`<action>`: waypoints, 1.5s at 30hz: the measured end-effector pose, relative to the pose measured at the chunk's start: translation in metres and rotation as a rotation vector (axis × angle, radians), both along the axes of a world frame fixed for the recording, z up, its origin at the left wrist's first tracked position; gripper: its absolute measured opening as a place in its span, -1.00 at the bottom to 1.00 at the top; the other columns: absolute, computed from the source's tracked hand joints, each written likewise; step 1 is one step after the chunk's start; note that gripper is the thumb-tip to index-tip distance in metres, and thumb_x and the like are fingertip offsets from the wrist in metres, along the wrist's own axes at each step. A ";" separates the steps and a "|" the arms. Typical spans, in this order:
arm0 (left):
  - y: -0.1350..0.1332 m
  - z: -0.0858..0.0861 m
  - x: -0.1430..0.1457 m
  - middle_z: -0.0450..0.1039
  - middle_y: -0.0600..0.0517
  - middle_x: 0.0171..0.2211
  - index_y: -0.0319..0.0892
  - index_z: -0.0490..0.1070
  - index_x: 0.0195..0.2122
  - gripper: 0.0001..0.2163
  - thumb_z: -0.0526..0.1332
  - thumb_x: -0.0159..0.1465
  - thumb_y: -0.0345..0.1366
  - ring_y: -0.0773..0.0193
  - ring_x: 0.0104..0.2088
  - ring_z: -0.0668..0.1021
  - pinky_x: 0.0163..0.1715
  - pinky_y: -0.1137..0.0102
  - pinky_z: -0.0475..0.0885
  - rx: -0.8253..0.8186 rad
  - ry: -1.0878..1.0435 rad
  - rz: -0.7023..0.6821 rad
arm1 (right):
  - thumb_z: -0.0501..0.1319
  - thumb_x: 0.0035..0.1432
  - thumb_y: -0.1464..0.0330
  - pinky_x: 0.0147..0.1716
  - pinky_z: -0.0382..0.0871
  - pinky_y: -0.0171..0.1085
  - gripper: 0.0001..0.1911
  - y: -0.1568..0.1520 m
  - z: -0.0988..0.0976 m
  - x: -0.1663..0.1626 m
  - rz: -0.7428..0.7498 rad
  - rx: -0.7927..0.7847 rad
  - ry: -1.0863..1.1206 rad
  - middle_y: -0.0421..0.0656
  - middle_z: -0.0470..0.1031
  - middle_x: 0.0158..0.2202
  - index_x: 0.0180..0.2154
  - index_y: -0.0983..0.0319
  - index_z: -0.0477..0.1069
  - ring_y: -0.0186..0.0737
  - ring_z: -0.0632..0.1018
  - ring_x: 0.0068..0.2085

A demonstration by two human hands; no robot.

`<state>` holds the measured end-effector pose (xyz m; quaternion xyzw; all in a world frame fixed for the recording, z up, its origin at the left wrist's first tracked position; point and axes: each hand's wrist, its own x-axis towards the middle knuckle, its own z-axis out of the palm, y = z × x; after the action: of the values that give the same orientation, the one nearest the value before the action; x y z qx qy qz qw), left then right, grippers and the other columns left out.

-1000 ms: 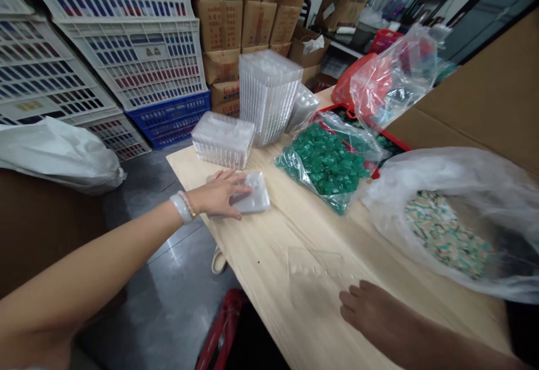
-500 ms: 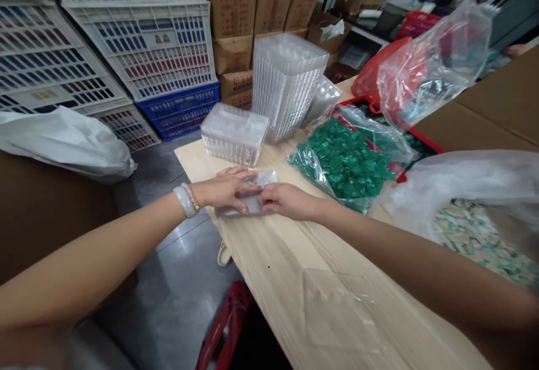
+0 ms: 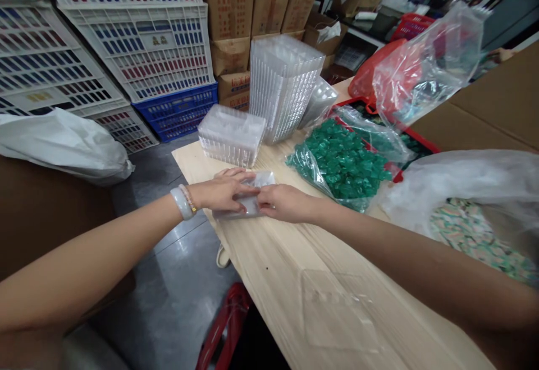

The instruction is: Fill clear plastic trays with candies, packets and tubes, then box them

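A clear plastic tray (image 3: 266, 178) lies flat near the table's left edge, partly covered by both hands. My left hand (image 3: 227, 192) rests across it with fingers spread, a pale bangle and a beaded bracelet at the wrist. Against the tray's right part, my right hand (image 3: 281, 201) is closed, its fingers curled and its fingertips partly hidden. Just beyond stands a short stack of clear plastic trays (image 3: 231, 134), and behind it a taller stack (image 3: 284, 89). To the right, an open plastic bag holds many green wrapped pieces (image 3: 345, 156).
One clear plastic piece (image 3: 339, 311) lies on the wooden table (image 3: 278, 280) close to me. At right are a bag of patterned small packets (image 3: 475, 235) and a cardboard flap (image 3: 501, 100). White crates (image 3: 155, 39) and cartons (image 3: 231, 13) stand behind. A red object (image 3: 223, 325) is below.
Both hands stay on the clear plastic tray in nearly the same pose. The whole view has shifted slightly.
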<state>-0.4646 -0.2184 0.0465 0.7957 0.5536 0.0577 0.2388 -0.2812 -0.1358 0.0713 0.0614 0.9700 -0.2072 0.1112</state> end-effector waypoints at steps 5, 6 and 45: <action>-0.013 0.006 0.018 0.02 -0.04 0.16 -0.07 0.24 -0.02 -0.52 0.23 0.00 -0.17 -0.10 0.16 -0.02 0.05 -0.01 -0.07 0.094 0.062 0.093 | 0.04 0.04 0.52 -0.40 0.28 -0.30 -0.81 -0.026 -0.001 -0.006 0.100 0.336 -0.110 0.02 0.44 -0.30 -0.32 0.37 0.40 -0.18 0.47 -0.30; -0.016 0.006 0.021 0.02 -0.06 0.16 -0.10 0.28 -0.08 -0.58 0.21 0.01 -0.18 -0.11 0.17 -0.02 0.05 -0.04 -0.08 0.123 0.071 0.099 | 0.02 0.05 0.54 -0.41 0.28 -0.29 -0.81 -0.029 0.001 -0.009 0.128 0.364 -0.129 0.01 0.45 -0.33 -0.33 0.37 0.40 -0.18 0.48 -0.32; 0.112 -0.006 0.239 0.31 -0.02 -0.29 -0.21 0.36 -0.27 -0.83 0.10 0.10 -0.47 0.26 -0.24 0.39 -0.21 0.34 0.32 0.395 -0.419 0.378 | 0.08 0.05 0.46 -0.24 0.28 -0.31 -0.77 0.093 -0.024 0.199 -0.842 0.252 0.297 -0.10 0.27 -0.25 -0.21 0.24 0.38 -0.27 0.38 -0.26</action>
<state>-0.2256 -0.1062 0.0407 0.6808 0.6083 0.3691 0.1738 -0.0826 -0.0425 0.0477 0.4326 0.8837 -0.1214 -0.1311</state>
